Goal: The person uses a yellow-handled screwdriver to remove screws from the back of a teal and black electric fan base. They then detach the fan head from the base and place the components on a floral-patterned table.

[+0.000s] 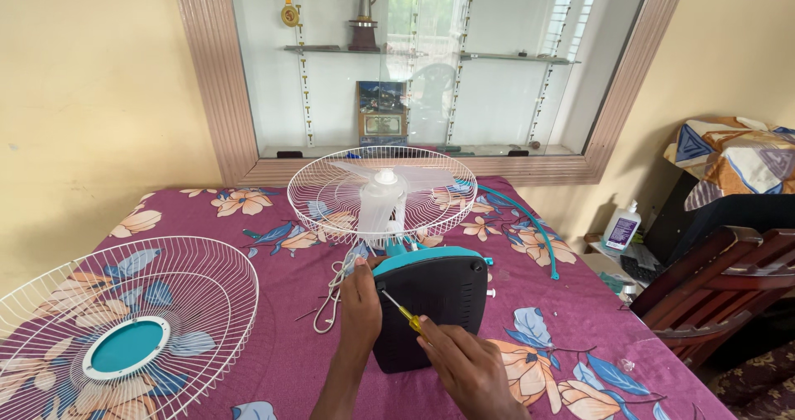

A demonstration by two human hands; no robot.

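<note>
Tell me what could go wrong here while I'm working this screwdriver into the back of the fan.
The screwdriver tip sits close to the left hand steadying the dark fan housing; a slip could jab it. The housing stands on a soft floral cloth, so it may tip. Any freed screw could vanish into the busy pattern.

The left hand (359, 308) grips the left edge of the fan base (431, 304), a dark housing with a teal top standing on the floral purple cloth (538, 329). The right hand (468, 366) holds a screwdriver (402, 312) with a yellow handle; its tip touches the housing's upper left corner, just beside the left thumb. Beyond both hands, the rear grille (331, 196) carries the clear blades (383, 200). Well to the left of the left hand lies the front grille (124, 337), detached. A white cord (331, 296) lies just left of the left hand.
</note>
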